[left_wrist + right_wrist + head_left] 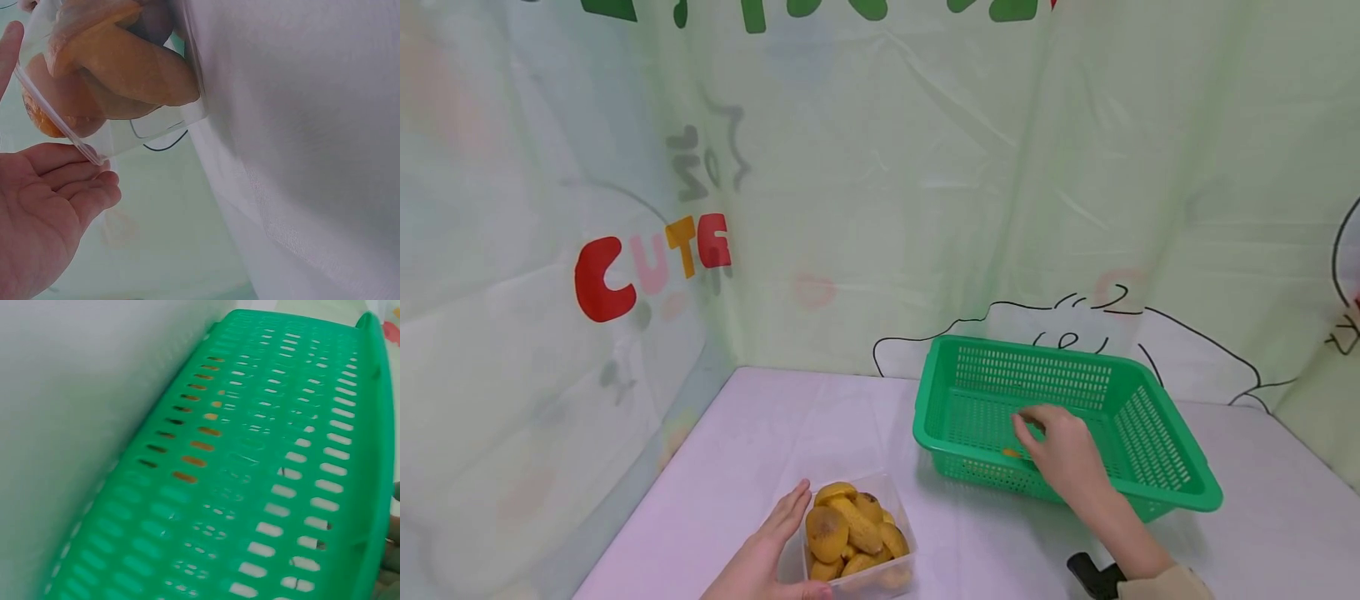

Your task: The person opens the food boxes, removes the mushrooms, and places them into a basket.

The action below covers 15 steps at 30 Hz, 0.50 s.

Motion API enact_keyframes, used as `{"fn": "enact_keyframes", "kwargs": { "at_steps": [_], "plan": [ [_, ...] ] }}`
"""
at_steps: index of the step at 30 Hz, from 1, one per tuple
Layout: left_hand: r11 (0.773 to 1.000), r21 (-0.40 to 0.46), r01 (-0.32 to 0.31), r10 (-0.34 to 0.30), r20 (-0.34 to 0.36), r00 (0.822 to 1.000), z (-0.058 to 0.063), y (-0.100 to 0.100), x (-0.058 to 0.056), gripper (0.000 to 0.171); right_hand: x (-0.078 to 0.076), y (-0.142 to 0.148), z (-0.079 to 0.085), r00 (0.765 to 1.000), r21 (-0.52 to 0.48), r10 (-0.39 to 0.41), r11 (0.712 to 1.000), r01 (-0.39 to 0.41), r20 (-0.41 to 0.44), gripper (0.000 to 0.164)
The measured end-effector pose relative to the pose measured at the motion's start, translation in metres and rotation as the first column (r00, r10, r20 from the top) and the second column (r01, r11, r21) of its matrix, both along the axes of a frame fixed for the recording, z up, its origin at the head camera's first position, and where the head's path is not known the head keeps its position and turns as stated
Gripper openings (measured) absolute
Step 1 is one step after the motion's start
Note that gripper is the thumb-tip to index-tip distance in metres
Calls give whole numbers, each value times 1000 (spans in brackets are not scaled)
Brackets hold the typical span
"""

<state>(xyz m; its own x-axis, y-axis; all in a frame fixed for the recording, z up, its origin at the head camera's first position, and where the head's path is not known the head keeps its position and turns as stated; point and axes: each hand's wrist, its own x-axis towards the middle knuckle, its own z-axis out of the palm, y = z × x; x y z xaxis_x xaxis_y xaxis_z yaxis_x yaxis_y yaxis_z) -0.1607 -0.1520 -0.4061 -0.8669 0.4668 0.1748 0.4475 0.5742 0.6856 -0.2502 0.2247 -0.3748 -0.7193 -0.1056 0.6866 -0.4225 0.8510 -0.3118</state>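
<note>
A clear plastic box filled with several yellow-brown mushrooms stands on the table at the lower middle of the head view. My left hand rests against its left and near sides, fingers fairly straight, thumb apart; in the left wrist view the fingertips meet the box's rim. Over the near part of a green slotted basket is my right hand, fingers loosely bent, nothing visible between them. Below it, an orange-yellow piece shows inside the basket; more orange appears through the slots in the right wrist view.
A white cloth covers the table. Pale printed curtains hang behind and to the left. A black object lies by the right sleeve, in front of the basket. The basket's raised wall stands between the box and its interior.
</note>
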Motion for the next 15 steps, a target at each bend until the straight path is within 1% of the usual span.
{"fn": "enact_keyframes", "kwargs": {
  "at_steps": [2,4,6,7,9,10,13,15],
  "plan": [
    [1000,1,0,0,4,1000,0,0,0,99,1,-4,3,999,1,33,999,-33,-10,10],
    [1000,0,1,-1,6,1000,1,0,0,99,2,-8,5,996,9,83,997,-82,-34,9],
    [1000,-2,1,-1,9,1000,1,0,0,99,4,-14,7,985,23,153,988,-152,-76,9],
    [1000,-3,1,-1,11,1000,1,0,0,99,5,-18,7,975,34,196,980,-194,-106,11],
    [1000,-5,1,-1,15,1000,1,0,0,99,7,-25,8,943,54,287,958,-282,-166,16],
    [1000,-5,0,0,16,1000,1,0,0,100,8,-30,8,923,63,335,942,-329,-190,16],
    [1000,-11,-2,2,18,1000,1,0,0,100,10,-44,10,847,85,476,879,-470,-235,7],
    [1000,-14,-4,4,20,1000,2,0,0,99,12,-54,11,798,89,553,831,-549,-239,16]
  ]
}}
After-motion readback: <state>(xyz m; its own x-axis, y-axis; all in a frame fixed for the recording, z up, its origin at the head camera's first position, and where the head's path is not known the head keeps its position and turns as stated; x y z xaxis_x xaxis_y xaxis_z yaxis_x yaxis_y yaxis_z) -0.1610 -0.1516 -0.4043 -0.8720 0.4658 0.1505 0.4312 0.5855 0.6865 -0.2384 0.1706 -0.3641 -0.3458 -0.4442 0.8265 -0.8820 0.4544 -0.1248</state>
